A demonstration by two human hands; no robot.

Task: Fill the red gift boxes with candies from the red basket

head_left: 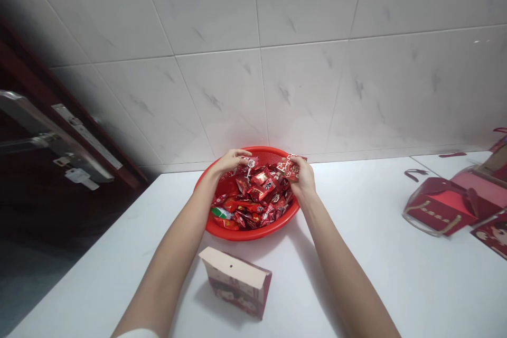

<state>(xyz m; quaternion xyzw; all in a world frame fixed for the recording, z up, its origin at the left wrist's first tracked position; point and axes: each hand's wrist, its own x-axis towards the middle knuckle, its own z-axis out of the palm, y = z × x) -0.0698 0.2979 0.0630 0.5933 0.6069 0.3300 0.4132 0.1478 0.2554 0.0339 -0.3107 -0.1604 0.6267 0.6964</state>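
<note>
A red plastic basket [253, 235] stands against the wall, filled with many small wrapped candies [261, 185], mostly red and shiny. My left hand [230, 162] reaches over the basket's left rim, its fingertips closed on a red-and-white candy packet [252, 162]. At the right rim, my right hand [304, 175] grips red patterned candy packets [290, 167]; how many is unclear. In front of the basket, between my forearms, a small cardboard gift box [237, 282] stands with a cream upper flap and a picture on its dark red side.
To the right on the white table [356, 264] sits a red gift box [439, 206] with a rope handle, beside more boxes [491, 185] at the edge of view. A dark curled strap [415, 173] lies behind it. A dark door with a metal lock [51, 137] is at left.
</note>
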